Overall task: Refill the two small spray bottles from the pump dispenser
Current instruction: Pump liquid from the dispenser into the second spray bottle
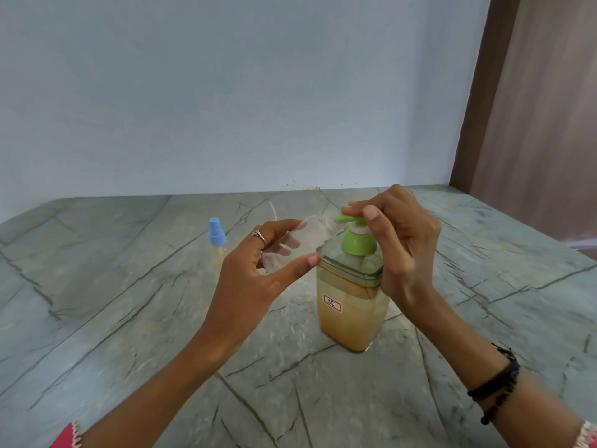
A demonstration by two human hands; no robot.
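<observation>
A square clear pump dispenser (352,312) with amber liquid, a green pump head (357,240) and a small red-edged label stands on the marble-patterned table (129,302). My left hand (258,276) grips a small clear uncapped spray bottle (297,244), tilted with its mouth up against the green spout. My right hand (400,240) is over the pump, fingers and thumb curled round its green top. A second small spray bottle (217,245) with a blue cap and yellowish liquid stands upright on the table to the left, behind my left hand.
A thin white tube (274,210) shows just behind the held bottle. A pale blue wall (226,92) backs the table, and a brown wooden panel (533,124) stands at the right. The table's right edge (578,253) runs close to the panel.
</observation>
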